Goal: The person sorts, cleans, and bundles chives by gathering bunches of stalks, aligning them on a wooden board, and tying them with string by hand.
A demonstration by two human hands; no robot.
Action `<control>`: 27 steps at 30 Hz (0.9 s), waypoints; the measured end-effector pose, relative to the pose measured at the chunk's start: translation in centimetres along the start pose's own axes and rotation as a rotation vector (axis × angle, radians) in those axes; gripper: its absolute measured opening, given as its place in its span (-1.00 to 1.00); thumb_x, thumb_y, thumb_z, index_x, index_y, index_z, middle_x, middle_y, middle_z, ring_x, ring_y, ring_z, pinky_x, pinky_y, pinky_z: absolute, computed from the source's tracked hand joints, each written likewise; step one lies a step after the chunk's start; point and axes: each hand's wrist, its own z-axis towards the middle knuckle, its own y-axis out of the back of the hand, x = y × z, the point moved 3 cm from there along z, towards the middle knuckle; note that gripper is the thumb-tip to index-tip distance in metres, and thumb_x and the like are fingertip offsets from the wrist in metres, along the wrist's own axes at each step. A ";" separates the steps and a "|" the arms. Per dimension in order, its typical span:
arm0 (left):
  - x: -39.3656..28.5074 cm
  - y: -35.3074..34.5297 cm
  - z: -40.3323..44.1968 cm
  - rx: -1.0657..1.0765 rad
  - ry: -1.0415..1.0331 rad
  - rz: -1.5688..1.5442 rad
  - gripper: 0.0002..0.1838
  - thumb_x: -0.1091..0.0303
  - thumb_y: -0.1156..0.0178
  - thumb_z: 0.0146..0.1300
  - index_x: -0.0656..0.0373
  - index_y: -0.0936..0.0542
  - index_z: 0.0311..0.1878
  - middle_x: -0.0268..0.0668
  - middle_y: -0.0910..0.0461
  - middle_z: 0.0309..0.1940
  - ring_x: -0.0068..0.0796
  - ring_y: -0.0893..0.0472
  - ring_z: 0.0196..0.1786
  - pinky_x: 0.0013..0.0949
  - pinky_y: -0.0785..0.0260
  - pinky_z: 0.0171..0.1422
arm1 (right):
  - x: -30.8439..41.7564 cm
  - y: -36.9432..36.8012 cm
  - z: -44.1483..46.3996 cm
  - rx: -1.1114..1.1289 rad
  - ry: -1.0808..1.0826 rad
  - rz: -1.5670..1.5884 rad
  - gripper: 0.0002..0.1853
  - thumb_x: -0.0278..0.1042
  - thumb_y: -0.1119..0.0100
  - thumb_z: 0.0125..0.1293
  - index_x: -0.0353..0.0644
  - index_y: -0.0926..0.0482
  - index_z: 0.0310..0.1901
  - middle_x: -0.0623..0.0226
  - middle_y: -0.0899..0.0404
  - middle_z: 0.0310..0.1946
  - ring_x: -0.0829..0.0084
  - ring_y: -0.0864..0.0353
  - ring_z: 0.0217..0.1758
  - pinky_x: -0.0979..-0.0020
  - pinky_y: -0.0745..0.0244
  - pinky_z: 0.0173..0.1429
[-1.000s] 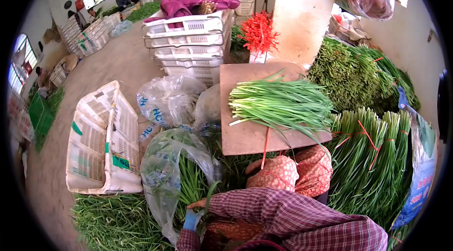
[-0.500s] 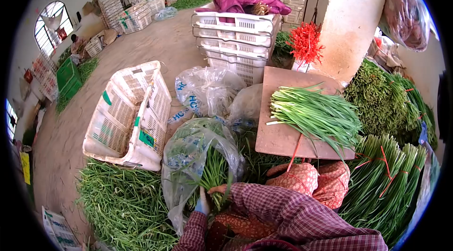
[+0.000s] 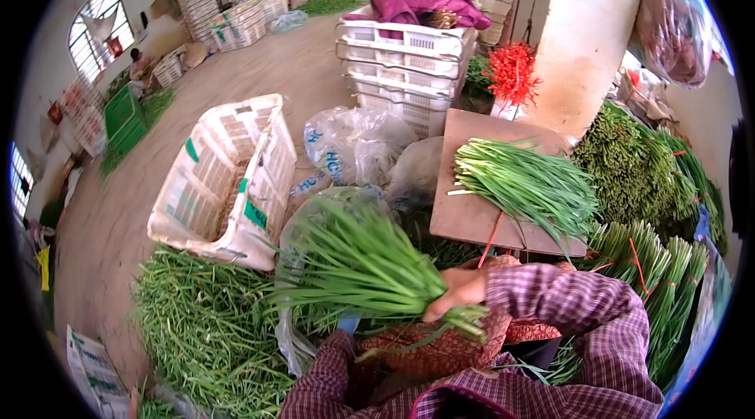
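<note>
My right hand [image 3: 458,291] is closed round the cut end of a bunch of long green stalks [image 3: 354,265], whose leaves fan out to the left over the plastic bag [image 3: 292,262]. Only a blue patch of my left hand [image 3: 348,323] shows below the leaves, near the bag; its fingers are hidden. On the brown board [image 3: 456,224] lies a loose pile of green stalks [image 3: 527,183]. A red tie hangs at the board's front edge.
Loose greens [image 3: 208,332] lie at the lower left beneath a white crate [image 3: 216,183]. Stacked crates [image 3: 401,73] stand behind clear bags [image 3: 358,143]. Red ties [image 3: 511,77] hang by the pillar [image 3: 586,41]. Tied bundles [image 3: 657,277] lie at right. People sit far back.
My right hand has lifted the bunch out of the bag and moved right and up with it. My left hand has slipped mostly under the leaves. The view has turned left.
</note>
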 end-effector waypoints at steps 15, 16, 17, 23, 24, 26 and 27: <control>-31.2 20.9 -31.5 0.595 -0.848 -0.244 -0.42 0.12 -0.32 0.16 0.21 -0.47 0.20 -0.14 -0.55 0.09 -0.33 -0.56 0.08 -0.25 -0.38 0.20 | 1.0 -1.0 2.5 -0.271 0.083 -1.566 -0.48 -0.35 -0.23 -0.04 -0.21 -0.41 0.04 0.18 -0.61 -0.49 0.19 -0.66 -0.36 0.20 -0.49 -0.34; -33.3 22.4 -31.7 0.438 -1.024 -0.236 -0.26 0.09 -0.40 0.04 0.25 -0.40 0.25 -0.10 -0.46 0.18 -0.28 -0.49 0.17 -0.25 -0.31 0.28 | 2.4 -2.6 1.7 -0.253 0.199 -1.564 -0.49 -0.35 -0.23 -0.06 -0.21 -0.43 0.01 0.21 -0.59 -0.58 0.22 -0.65 -0.44 0.22 -0.48 -0.38; -35.2 22.9 -31.4 0.302 -1.107 -0.171 -0.02 0.03 -0.47 -0.10 0.28 -0.24 0.35 -0.06 -0.35 0.28 -0.21 -0.42 0.25 -0.20 -0.23 0.35 | 2.1 -3.3 1.8 -0.222 0.308 -1.545 -0.46 -0.34 -0.24 -0.07 -0.22 -0.42 0.03 0.22 -0.58 -0.61 0.23 -0.65 -0.45 0.23 -0.49 -0.39; -31.6 15.4 -23.1 0.974 -0.716 -0.329 0.43 -0.36 -0.45 -0.36 0.35 0.06 0.43 0.00 -0.04 0.42 -0.21 -0.04 0.46 -0.17 0.15 0.52 | 6.5 -6.4 -3.0 -0.095 0.534 -1.368 -0.31 -0.17 -0.38 -0.15 -0.15 -0.39 0.10 0.13 -0.59 -0.59 0.11 -0.64 -0.46 0.13 -0.53 -0.38; -30.3 14.4 -22.7 1.029 -0.700 -0.371 0.43 -0.38 -0.42 -0.32 0.40 0.10 0.42 0.03 -0.02 0.42 -0.20 -0.04 0.46 -0.18 0.17 0.53 | 6.9 -6.2 -3.5 -0.034 0.396 -1.355 -0.28 -0.13 -0.42 -0.18 -0.13 -0.40 0.10 0.11 -0.61 -0.52 0.10 -0.65 -0.39 0.16 -0.55 -0.32; -25.6 11.5 -21.8 1.117 -0.650 -0.441 0.37 -0.42 -0.29 -0.18 0.40 0.14 0.43 0.03 0.06 0.45 -0.20 0.04 0.49 -0.21 0.32 0.55 | 6.3 -5.5 -3.2 -0.010 0.320 -1.415 -0.26 -0.03 -0.43 -0.17 -0.10 -0.40 0.10 0.12 -0.61 -0.52 0.11 -0.65 -0.41 0.17 -0.55 -0.32; -25.7 11.9 -22.6 1.088 -0.698 -0.464 0.37 -0.38 -0.34 -0.20 0.29 0.17 0.46 -0.05 0.08 0.47 -0.24 0.09 0.51 -0.17 0.34 0.55 | 5.1 -4.9 -2.3 0.041 0.259 -1.490 -0.25 0.06 -0.44 -0.15 -0.08 -0.40 0.09 0.13 -0.61 -0.53 0.11 -0.66 -0.44 0.18 -0.55 -0.33</control>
